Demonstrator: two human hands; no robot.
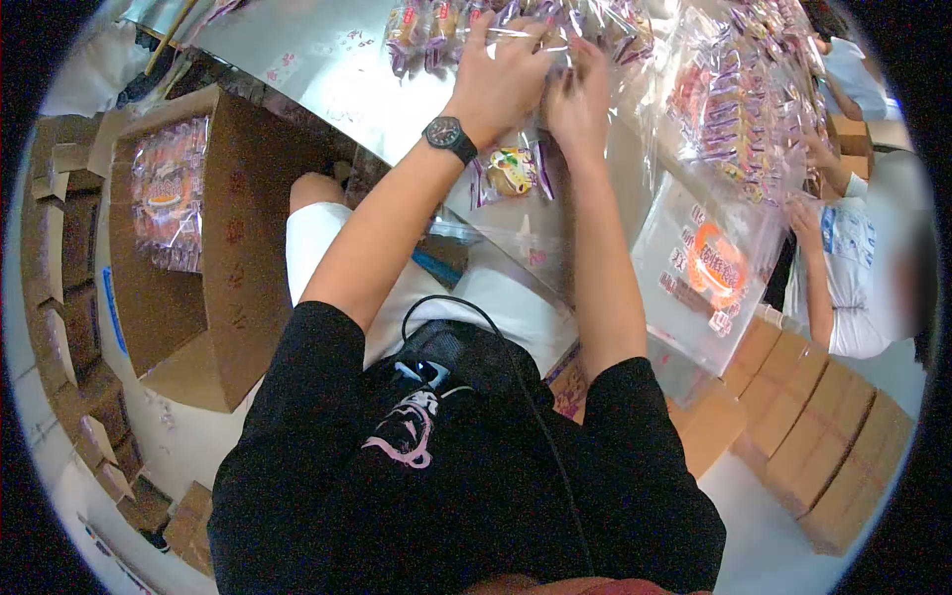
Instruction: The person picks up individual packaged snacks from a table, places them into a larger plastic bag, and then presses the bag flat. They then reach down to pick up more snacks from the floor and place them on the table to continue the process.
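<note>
At the table's far edge, my left hand, with a black watch on its wrist, reaches over a row of small wrapped snack packs. Its fingers are spread, and shiny film lies close to them. My right hand is beside it, fingers curled at a crumpled clear plastic bag; glare partly hides the grip. A single wrapped snack with a purple-edged wrapper lies on the metal table just below my hands.
Bagged snacks are heaped at the right, above printed clear bags. A co-worker's hand is beside them. An open carton holding packed snacks stands left. More cartons are at lower right and along the left.
</note>
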